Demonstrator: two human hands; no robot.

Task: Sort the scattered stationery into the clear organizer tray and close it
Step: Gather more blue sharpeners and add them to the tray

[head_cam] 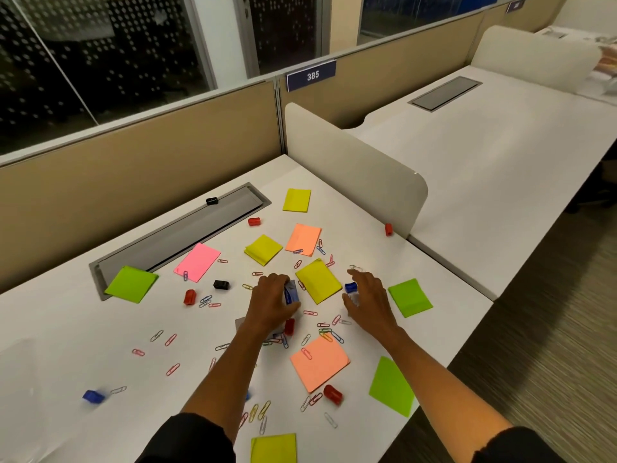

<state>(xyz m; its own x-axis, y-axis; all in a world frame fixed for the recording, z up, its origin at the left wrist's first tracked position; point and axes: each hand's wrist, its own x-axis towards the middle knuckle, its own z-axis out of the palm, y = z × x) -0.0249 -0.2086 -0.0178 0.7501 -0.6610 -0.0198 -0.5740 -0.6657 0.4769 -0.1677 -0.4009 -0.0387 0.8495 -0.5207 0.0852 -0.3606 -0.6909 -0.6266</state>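
Note:
Stationery lies scattered over the white desk (100, 335): sticky-note pads in yellow (319, 280), orange (319, 362), pink (197, 262) and green (132, 284), several coloured paper clips (334, 335), and small red (333, 394), black (221, 284) and blue (93, 396) clips. My left hand (272, 302) is curled around a small clear-and-blue object (291, 294) at the desk's middle. My right hand (370, 302) hovers with fingers spread, its fingertips beside a blue clip (350, 288). A clear piece (240, 324) shows under my left wrist; I cannot make out the tray's outline.
A grey cable hatch (180, 235) runs along the back left, with a black clip (212, 201) on it. A cream divider (354, 172) bounds the right side, a red clip (388, 229) at its foot. The desk's front edge drops to carpet on the right.

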